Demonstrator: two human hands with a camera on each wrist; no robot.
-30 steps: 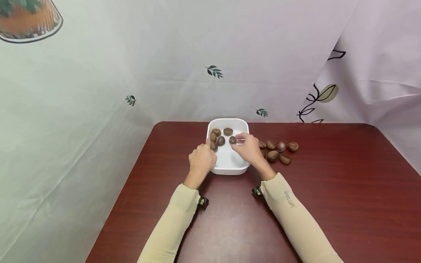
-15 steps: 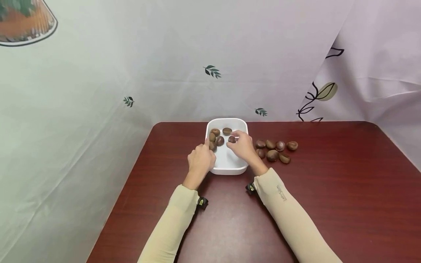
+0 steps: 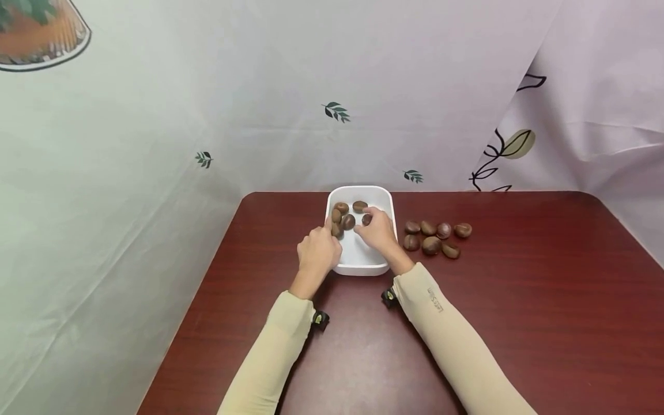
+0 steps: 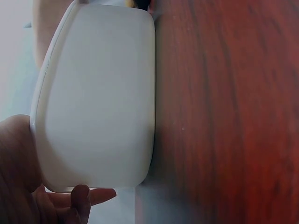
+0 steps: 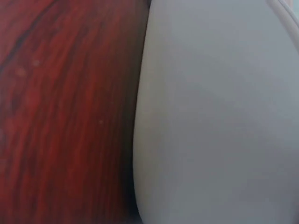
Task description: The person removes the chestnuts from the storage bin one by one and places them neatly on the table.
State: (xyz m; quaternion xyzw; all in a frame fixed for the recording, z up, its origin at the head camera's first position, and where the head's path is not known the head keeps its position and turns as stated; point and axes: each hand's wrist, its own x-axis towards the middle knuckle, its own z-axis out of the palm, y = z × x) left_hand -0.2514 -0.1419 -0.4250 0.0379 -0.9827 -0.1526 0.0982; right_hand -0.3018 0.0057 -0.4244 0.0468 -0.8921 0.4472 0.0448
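Note:
In the head view, a white tray (image 3: 362,270) stands near the table's far edge with several brown chestnuts (image 3: 349,222) in it, mostly along its left side. My left hand (image 3: 319,250) grips the tray's left wall. Its fingers (image 4: 80,200) show at the tray's corner in the left wrist view. My right hand (image 3: 378,231) is inside the tray, thumb and index spread around a dark chestnut (image 3: 367,219) partly hidden by the hand; no firm pinch shows. The right wrist view holds only the tray's outer wall (image 5: 215,112) and table, not the fingers.
Several loose chestnuts (image 3: 431,246) lie in a group on the reddish-brown table (image 3: 519,300), right of the tray. A pale cloth (image 3: 270,104) with printed leaves hangs behind and to the left of the table.
My right hand has shifted left over the dark chestnut, whose place in the tray looks unchanged. Chestnuts beside the tray have come into fuller view. My left hand stays on the tray.

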